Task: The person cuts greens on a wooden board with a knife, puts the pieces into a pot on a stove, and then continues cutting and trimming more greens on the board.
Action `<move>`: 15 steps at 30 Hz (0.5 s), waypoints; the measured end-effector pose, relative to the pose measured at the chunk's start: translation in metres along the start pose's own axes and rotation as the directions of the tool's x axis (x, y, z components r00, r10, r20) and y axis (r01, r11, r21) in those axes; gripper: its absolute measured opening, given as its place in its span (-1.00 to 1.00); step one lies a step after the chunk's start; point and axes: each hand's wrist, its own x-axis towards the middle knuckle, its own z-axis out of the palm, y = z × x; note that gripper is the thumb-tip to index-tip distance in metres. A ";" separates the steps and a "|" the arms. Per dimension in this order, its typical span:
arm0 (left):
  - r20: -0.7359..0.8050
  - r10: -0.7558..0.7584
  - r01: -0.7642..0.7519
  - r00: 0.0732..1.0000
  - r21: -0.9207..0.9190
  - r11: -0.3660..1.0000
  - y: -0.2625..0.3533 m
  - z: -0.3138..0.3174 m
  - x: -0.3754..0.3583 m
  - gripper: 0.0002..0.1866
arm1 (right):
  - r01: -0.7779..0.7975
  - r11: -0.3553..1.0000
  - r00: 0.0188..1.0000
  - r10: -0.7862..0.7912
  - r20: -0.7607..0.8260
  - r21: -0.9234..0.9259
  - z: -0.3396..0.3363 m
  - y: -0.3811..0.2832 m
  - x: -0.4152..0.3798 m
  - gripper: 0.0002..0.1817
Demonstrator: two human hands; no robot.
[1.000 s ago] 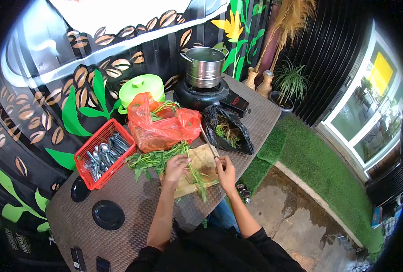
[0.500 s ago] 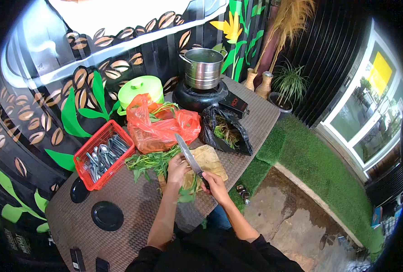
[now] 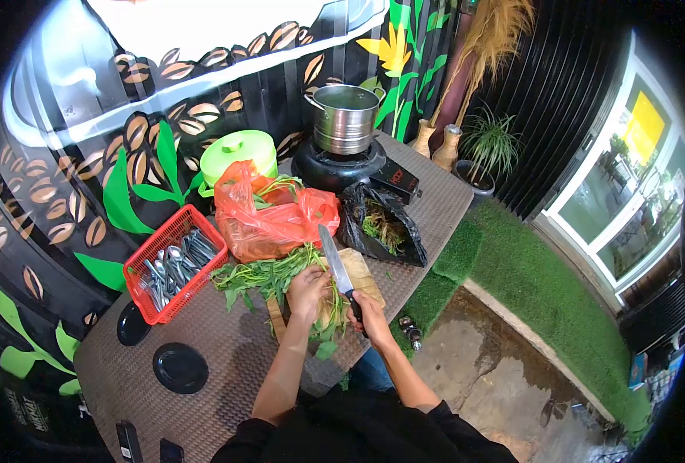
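- My knife [image 3: 337, 262] has swung a bit to the right, and its tip points more straight away from me.
- More of the greens [image 3: 265, 275] now show on the board [image 3: 366, 279], between my two hands. So the blade and the stems are close together, and I think my left fingers need care.
- My left hand [image 3: 308, 292] is not wide. Its fingers are bent in and hold some greens over the board, near the blade.
- My right hand [image 3: 371, 315] is closed around the black handle of the knife.
- The greens make a messy heap. Some are on the board, and some hang over its left side onto the table [image 3: 234, 332]. A few leaves poke out at the near edge.
- I can't tell if the blade touches a stem.
- Just past the heap is a red bag [image 3: 265, 224] with more greens in it. A black bag [image 3: 412, 239] sits past the board, on the right.
- The basket [image 3: 190, 292] of spoons [image 3: 174, 262] is to the left of the heap.
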 end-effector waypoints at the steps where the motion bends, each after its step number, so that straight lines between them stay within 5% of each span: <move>1: 0.003 0.001 -0.001 1.000 -0.001 1.000 -0.002 0.000 0.001 -0.73 | 0.002 1.000 1.000 -0.002 -0.002 -0.001 -0.002 0.005 0.002 -0.66; 10: 0.012 -0.084 0.085 0.996 -0.088 0.992 -0.009 0.007 -0.004 -0.76 | -0.113 0.992 0.992 0.116 -0.059 0.053 -0.007 0.013 0.006 -0.68; 15: 0.068 -0.237 0.247 0.969 -0.245 0.938 -0.010 0.005 -0.010 -0.67 | 0.071 0.989 0.993 -0.083 -0.084 -0.133 -0.012 0.025 0.013 -0.56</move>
